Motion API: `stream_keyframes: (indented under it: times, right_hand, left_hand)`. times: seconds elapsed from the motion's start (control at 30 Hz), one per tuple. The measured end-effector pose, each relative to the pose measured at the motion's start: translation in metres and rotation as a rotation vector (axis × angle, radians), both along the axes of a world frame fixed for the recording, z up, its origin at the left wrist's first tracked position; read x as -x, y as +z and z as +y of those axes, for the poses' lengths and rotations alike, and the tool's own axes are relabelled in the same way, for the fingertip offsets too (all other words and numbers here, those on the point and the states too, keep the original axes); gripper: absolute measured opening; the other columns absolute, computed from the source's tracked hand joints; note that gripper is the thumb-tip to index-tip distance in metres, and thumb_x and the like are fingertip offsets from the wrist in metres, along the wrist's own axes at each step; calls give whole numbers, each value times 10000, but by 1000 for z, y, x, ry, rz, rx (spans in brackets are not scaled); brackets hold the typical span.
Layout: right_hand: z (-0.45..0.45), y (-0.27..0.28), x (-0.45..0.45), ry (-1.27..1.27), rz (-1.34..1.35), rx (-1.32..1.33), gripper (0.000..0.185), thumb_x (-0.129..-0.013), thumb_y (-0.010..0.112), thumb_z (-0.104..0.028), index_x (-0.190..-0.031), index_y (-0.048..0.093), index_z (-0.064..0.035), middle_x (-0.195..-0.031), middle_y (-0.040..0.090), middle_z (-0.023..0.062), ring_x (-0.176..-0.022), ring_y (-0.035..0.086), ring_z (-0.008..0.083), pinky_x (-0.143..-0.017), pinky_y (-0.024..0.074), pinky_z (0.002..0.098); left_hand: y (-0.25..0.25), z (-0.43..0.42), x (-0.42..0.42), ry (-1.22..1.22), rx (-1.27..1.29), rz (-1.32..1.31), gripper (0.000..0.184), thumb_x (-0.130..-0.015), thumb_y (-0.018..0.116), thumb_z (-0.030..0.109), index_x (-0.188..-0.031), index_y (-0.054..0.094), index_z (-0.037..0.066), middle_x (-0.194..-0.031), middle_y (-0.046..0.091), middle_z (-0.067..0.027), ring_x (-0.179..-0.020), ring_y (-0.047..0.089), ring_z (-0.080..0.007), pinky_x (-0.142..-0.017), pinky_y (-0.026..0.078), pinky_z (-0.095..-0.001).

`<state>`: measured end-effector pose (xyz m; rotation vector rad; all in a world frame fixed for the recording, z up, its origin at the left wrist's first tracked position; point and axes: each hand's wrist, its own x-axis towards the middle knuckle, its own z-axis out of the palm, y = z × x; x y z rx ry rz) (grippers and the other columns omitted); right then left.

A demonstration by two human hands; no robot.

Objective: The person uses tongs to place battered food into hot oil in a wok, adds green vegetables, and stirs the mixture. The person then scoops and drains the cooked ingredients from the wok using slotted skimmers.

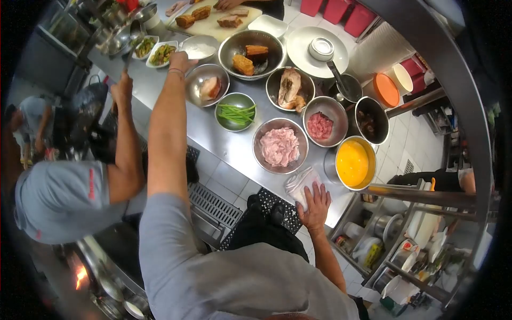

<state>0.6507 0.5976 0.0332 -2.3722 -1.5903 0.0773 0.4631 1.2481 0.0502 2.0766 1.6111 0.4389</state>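
Observation:
My left hand reaches far across the steel counter to the near edge of a white bowl of white powder; its fingers are bent, and what they grip, if anything, is too small to tell. A steel bowl with a piece of meat stands just below that hand. Near the counter's front edge, my right hand lies with fingers spread beside a folded white cloth, touching it. Close by are a bowl of sliced pink meat and a container of yellow liquid.
More bowls hold green beans, red meat and browned pieces. At left a co-worker in grey holds a ladle over the counter's end. Another person's hand rests by a cutting board. A flame burns at lower left.

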Motion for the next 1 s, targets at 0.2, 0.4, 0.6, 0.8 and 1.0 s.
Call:
stream_keyframes:
  times: [0.2,0.4,0.6,0.8,1.0]
  right_hand:
    - [-1,1,0,-10,6,-8,561,-714,659,-305,-1232,515,-146,-1352,406,135,-1263,327,377,-1014,243,537]
    - [-4,-1,-2,-35,20,-11,550,-721,660,-316,-1228,525,-152,-1353,405,122,-1269,328,362,-1016,248,525]
    - [-7,2,-2,-5,36,-72,531,-728,650,-261,-1232,516,-163,-1350,404,108,-1264,334,347,-1019,255,522]
    - [-17,-1,-10,2,95,-156,524,-712,644,-132,-1218,511,-147,-1329,436,89,-1262,346,316,-1029,261,498]
    - [-47,-8,-24,-36,103,-180,509,-681,628,-81,-1180,538,-124,-1313,450,83,-1249,362,305,-1029,261,490]
  left_hand:
    - [31,-121,-15,255,-632,-347,586,-752,669,293,-1200,489,-41,-1160,506,-270,-1038,534,-371,-902,419,-383]
    - [-37,-324,-3,395,-42,-616,619,-816,638,151,-1321,330,-32,-1242,373,-227,-998,537,-282,-833,477,-356]
    - [-14,-425,-54,107,554,-921,454,-847,556,113,-1272,434,10,-971,542,-99,-658,559,-120,-487,470,-236]
    - [-10,-447,-61,17,601,-832,379,-851,481,68,-1226,482,8,-864,626,-94,-531,575,-120,-385,465,-216]
    - [-9,-471,-72,22,737,-881,385,-836,455,66,-1217,456,14,-952,615,-115,-595,621,-162,-431,524,-229]
